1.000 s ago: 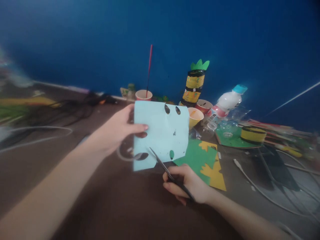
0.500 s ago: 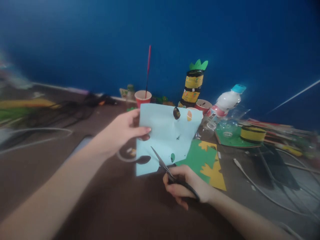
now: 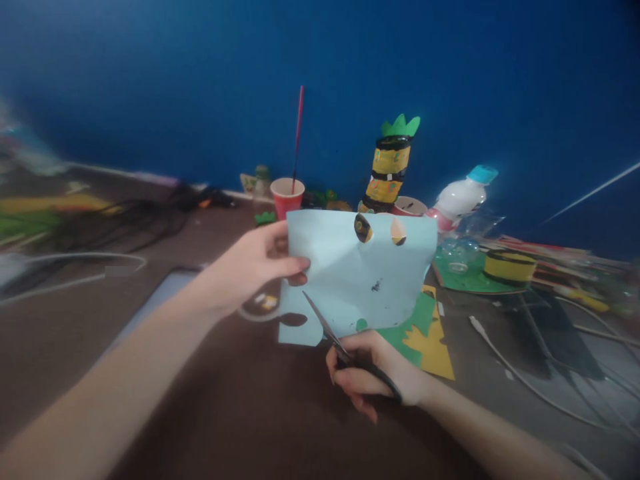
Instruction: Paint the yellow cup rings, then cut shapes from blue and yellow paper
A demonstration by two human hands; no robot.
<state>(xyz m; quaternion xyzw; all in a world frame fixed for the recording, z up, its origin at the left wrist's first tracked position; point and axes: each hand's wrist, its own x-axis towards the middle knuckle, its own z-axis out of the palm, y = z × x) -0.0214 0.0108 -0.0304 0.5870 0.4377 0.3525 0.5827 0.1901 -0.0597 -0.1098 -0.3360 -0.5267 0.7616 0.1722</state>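
Note:
A light blue sheet of paper [image 3: 340, 273] with several cut-out holes is pinched at its left edge by my left hand [image 3: 270, 260], thumb in front. My right hand [image 3: 375, 373] grips a pair of scissors [image 3: 330, 333] by the dark handles. The blades point up and left, close together, over the lower part of the sheet; whether they touch it I cannot tell. Behind the sheet's lower right lie green paper [image 3: 400, 340] and yellow paper [image 3: 440, 350] with jagged cut edges.
At the back stand a red cup [image 3: 287, 198] holding a thin red stick, a yellow-and-black banded tube [image 3: 390, 167] with a green paper crown, and a tilted white bottle [image 3: 460, 200]. Right lie a yellow-black ring [image 3: 509, 267] and a white cable [image 3: 515, 380]; a flat pale-blue device [image 3: 155, 303] lies left.
The blue sheet has turned to face me more squarely, its right side swinging outward to the right. My left hand has shifted slightly right with it; my right hand and scissors have barely moved.

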